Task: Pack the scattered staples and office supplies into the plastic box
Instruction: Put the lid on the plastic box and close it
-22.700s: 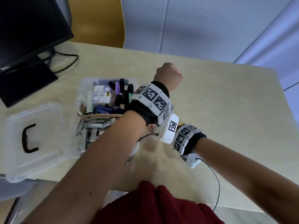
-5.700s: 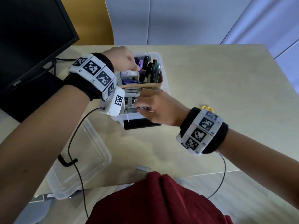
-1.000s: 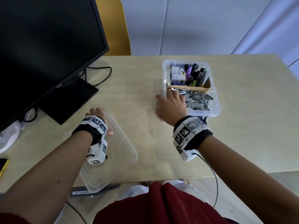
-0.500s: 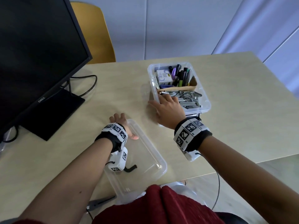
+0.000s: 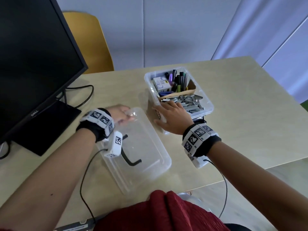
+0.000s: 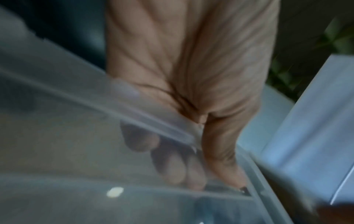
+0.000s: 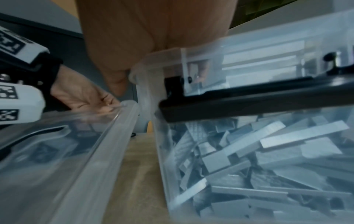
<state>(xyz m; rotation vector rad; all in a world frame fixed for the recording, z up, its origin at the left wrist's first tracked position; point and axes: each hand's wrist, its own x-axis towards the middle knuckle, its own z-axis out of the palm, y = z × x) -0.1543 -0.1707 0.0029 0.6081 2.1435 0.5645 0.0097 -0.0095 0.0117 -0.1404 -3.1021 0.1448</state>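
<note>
The clear plastic box (image 5: 207,104) stands on the table and holds pens (image 5: 179,80), a small white carton (image 5: 161,83) and a cardboard divider (image 5: 176,95). Grey staple strips (image 5: 191,102) fill its near half and show through the wall in the right wrist view (image 7: 268,151). My right hand (image 5: 166,110) grips the box's near left corner, fingers over the rim, thumb (image 7: 116,81) outside the wall. My left hand (image 5: 128,116) pinches the far corner of the clear lid (image 5: 146,147), which has a black handle (image 5: 131,161). Thumb on top, fingers (image 6: 172,166) under the plastic.
A black monitor (image 5: 33,55) on its base (image 5: 46,129) stands at the left, with a cable (image 5: 80,95) on the table (image 5: 241,122). A yellow chair (image 5: 90,39) stands behind. A black latch (image 7: 249,103) hangs on the box's near wall. The table's front edge runs close below the lid.
My left hand has slid the lid right, close beside the box, and now grips its far corner. My right hand has stayed on the box's corner.
</note>
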